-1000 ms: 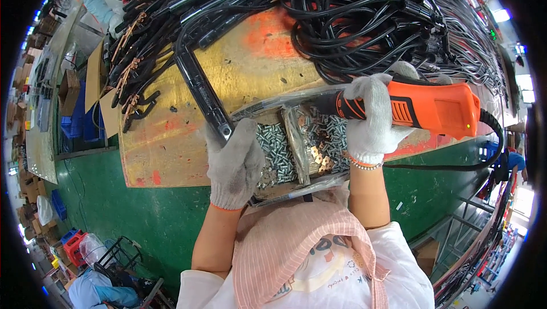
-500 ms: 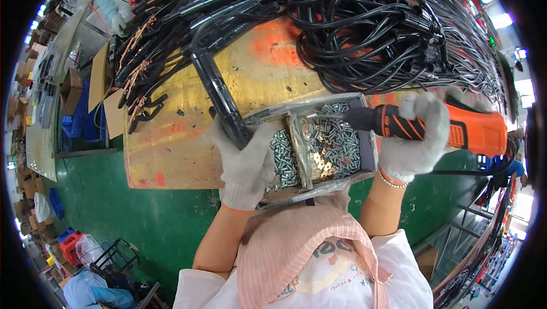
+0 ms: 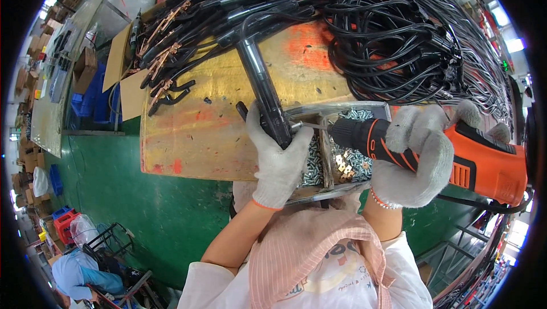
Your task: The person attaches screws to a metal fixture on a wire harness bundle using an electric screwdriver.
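Note:
My gloved left hand [image 3: 280,163] is closed round the lower end of a black welding electrode holder [image 3: 261,75], whose cable bends away at its top. In my gloved right hand [image 3: 419,158] is an orange and black power screwdriver [image 3: 484,163], held level and pointing left. Its thin bit reaches the holder's side beside my left fingers, with a small silver screw [image 3: 296,126] at the tip. Under both hands lies a divided box [image 3: 327,186] of silver screws [image 3: 312,166] and small copper-coloured square pieces [image 3: 343,165].
Coiled black cables [image 3: 393,47] heap up at the back right of the worn yellow table [image 3: 199,152]. More black holders with copper jaws [image 3: 165,64] lie at the back left. Cardboard flaps [image 3: 134,89] and blue bins [image 3: 99,101] stand left. A person [image 3: 85,272] is at the lower left.
The screwdriver has moved left and down from above the screw box to the electrode holder. A screw now shows between its bit and the holder. The whole view has shifted somewhat.

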The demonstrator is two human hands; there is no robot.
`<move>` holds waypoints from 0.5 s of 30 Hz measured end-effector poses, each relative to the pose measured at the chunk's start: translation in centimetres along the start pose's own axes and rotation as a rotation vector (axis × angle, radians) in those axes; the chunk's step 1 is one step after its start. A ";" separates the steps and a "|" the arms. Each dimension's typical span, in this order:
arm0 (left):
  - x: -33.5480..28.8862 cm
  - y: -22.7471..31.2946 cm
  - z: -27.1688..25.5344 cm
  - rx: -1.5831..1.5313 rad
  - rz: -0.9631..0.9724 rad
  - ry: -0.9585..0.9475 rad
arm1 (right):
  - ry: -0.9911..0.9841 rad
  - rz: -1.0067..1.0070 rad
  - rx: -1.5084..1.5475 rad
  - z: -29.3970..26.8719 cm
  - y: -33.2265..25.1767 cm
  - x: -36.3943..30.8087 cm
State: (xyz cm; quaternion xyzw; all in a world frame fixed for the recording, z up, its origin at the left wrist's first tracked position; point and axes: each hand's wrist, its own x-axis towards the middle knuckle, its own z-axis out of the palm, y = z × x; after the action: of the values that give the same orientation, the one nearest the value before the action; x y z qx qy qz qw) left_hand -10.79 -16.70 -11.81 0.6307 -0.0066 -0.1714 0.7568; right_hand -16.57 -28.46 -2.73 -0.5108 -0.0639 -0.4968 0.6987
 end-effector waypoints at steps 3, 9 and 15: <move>0.0 0.1 -0.2 0.020 0.005 -0.004 | 0.052 0.005 -0.131 0.7 0.5 -0.5; -0.1 0.0 -0.5 0.078 0.010 -0.017 | -0.029 0.047 -0.021 0.9 0.2 -0.5; -0.4 2.0 -0.8 -0.138 -0.153 -0.117 | -0.040 0.063 0.215 1.4 0.9 0.2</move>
State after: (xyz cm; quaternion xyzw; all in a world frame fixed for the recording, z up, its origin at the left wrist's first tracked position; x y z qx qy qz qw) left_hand -10.46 -15.56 -9.96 0.5647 0.0093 -0.2652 0.7815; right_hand -15.17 -27.51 -2.52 -0.4446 -0.1145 -0.4546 0.7633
